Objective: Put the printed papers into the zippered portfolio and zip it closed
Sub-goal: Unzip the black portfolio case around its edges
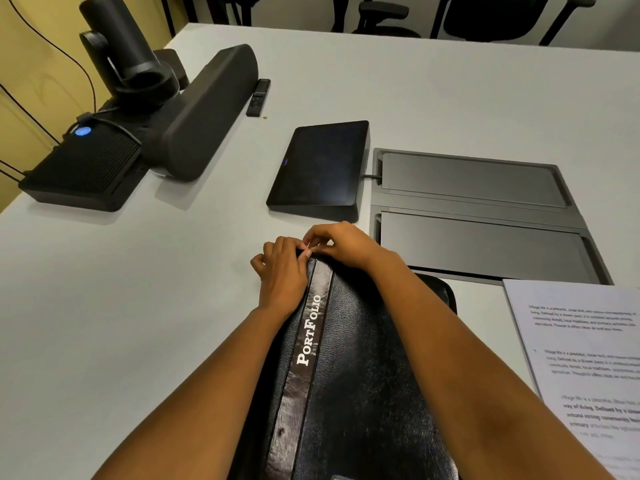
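both hands, left hand (280, 271) and right hand (341, 244), grip pinched on the portfolio (353, 358) far corner.

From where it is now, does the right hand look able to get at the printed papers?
Probably yes. The right hand is busy at the portfolio's far corner, but the printed papers lie uncovered on the table on its own side, nothing between.

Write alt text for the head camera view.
Both hands, left hand and right hand, pinch at the far corner of a closed black portfolio lying on a grey table. Printed papers lie to its right, outside it; a dark tablet sits beyond.
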Demonstrator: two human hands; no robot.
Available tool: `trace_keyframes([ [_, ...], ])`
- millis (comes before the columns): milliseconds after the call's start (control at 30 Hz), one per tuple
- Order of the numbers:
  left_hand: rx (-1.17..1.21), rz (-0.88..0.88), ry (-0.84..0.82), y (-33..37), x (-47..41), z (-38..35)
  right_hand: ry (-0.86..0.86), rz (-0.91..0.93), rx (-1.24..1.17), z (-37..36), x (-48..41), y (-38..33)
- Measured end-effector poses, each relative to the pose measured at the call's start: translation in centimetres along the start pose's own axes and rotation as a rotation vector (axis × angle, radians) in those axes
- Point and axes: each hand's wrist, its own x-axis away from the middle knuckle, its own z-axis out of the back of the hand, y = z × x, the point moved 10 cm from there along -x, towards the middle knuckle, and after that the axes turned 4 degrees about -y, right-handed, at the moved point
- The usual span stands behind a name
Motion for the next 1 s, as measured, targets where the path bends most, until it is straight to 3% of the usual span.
trace_keyframes([
  [133, -0.018, -0.002, 0.012, -0.1, 0.0, 0.0, -0.061, 0.034, 0.147, -0.3, -0.4, -0.7],
  [267, -0.037, -0.008, 0.020, -0.1, 0.0, 0.0, 0.020, 0.100, 0.280, 0.0, 0.4, -1.4],
  [600, -0.082, 0.060, 0.077, -3.2, -0.5, 1.8, 0.139, -0.008, 0.270, 2.7, 4.6, 3.4],
  [767, -0.199, -0.049, 0.155, 0.1, 1.0, 2.5, 0.145, -0.033, 0.311, 3.6, 5.9, 4.2],
  [900, -0.265, -0.252, -0.023, 5.0, 4.7, -2.0, 0.169, -0.040, 0.302, 3.8, 6.0, 4.0],
  [1000, -0.323, -0.227, -0.094, 4.6, 6.2, -4.6, 0.179, -0.047, 0.328, 4.2, 6.5, 4.4],
])
